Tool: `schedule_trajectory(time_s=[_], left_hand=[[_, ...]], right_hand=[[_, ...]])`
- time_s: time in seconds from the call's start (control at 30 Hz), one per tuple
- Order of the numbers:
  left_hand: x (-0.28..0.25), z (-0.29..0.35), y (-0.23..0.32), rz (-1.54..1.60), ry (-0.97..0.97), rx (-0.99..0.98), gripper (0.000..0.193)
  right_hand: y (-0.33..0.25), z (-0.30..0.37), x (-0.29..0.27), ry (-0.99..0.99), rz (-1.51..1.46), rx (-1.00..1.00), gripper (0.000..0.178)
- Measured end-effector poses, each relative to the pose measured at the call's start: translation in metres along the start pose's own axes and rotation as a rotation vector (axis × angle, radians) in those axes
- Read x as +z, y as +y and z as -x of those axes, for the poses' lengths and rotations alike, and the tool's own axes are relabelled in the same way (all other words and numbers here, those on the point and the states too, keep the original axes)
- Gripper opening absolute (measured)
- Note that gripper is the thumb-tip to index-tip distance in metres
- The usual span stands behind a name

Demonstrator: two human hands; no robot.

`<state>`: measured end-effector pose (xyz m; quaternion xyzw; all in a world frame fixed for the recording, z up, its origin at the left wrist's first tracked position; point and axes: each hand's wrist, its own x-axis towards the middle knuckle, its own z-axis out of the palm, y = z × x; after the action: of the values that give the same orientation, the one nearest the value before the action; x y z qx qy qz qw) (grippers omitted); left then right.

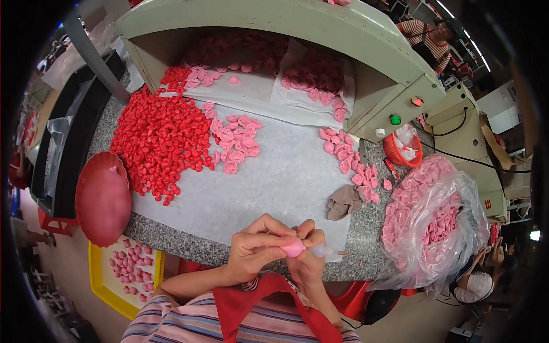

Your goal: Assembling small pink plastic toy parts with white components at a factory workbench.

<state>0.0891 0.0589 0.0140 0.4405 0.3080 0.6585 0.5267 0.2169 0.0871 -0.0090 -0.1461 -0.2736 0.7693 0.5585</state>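
Observation:
Just over the near table edge, my left hand [251, 246] pinches a small, smooth pink rounded piece [294, 248] between thumb and fingertips. My right hand [307, 267] meets it from the right, its fingertips against the same piece. Held in the right hand is a small translucent bottle [322, 250] with a thin tip pointing right. Ahead of both hands lies white paper [257, 177] on a speckled stone tabletop. Loose pink shell-like pieces [237, 140] and a crumpled grey-brown cloth [345, 202] rest on it.
A big heap of small red pieces [160, 140] covers the left. Beside it stands a red scalloped bowl [103, 200]. A pale green machine housing [274, 20] arches over the back. At right sit a plastic bag [457, 194] of pink pieces and a red basket [394, 151].

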Motion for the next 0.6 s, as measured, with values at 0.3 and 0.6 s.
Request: schedule_trajectory(time_s=[0.3,0.6], left_hand=[[0.007,-0.002,-0.005,0.026,0.049,0.015,0.016],[0.011,-0.008,-0.021,0.239,-0.016,0.036,0.019]], right_hand=[[-0.009,-0.002,0.003,-0.02,0.095,-0.07,0.019],[-0.021,-0.004,0.003,-0.024,0.414,-0.269,0.021]])
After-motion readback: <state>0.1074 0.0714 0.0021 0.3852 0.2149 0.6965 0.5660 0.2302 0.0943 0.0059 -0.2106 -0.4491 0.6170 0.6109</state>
